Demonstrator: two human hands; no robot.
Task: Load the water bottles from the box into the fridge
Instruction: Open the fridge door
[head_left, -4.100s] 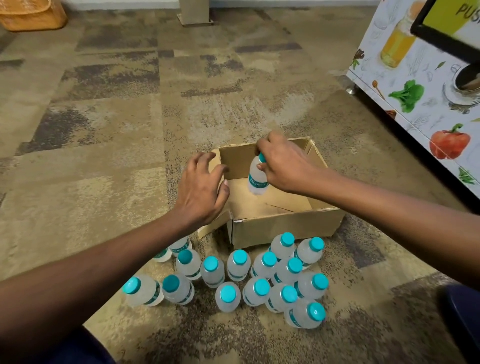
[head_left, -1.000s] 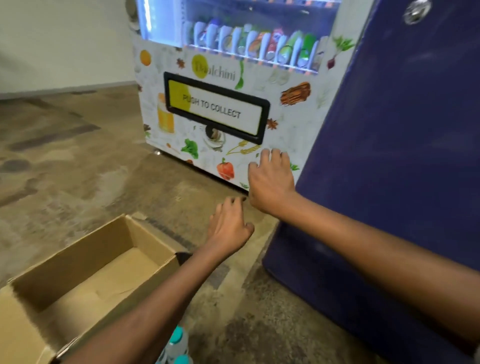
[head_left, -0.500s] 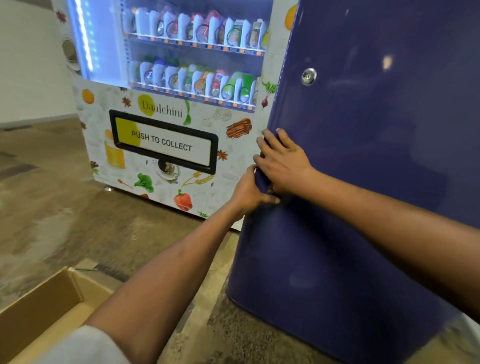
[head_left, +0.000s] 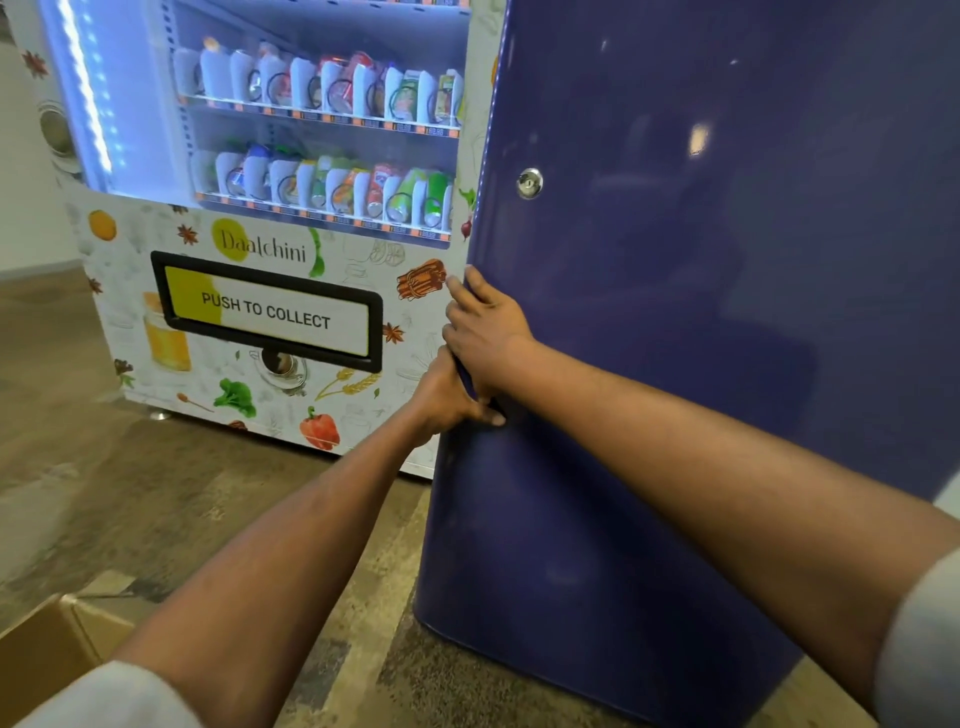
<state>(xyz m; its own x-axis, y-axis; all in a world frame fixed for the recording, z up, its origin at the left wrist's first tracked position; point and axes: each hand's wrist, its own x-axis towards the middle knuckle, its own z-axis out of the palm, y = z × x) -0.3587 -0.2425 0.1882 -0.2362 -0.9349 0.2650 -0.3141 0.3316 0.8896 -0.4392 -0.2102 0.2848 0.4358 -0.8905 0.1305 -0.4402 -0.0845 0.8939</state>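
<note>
At the bottom left, nearest the viewer, a corner of an open cardboard box is seen on mottled brown carpet. Two bare forearms, with white sleeves showing at the lower edge, are stretched forward. The left hand is wrapped round the left edge of a dark blue fridge. Its fingers are hidden behind that edge and its thumb is laid across the front. Directly above and touching it, the right hand is hooked over the same edge, fingers bent round it. A round silver lock is set higher on the fridge front. Just to the fridge's left, a lit vending machine is placed. It has a flap marked "PUSH TO COLLECT", and two shelves of drinks are seen behind glass.
</note>
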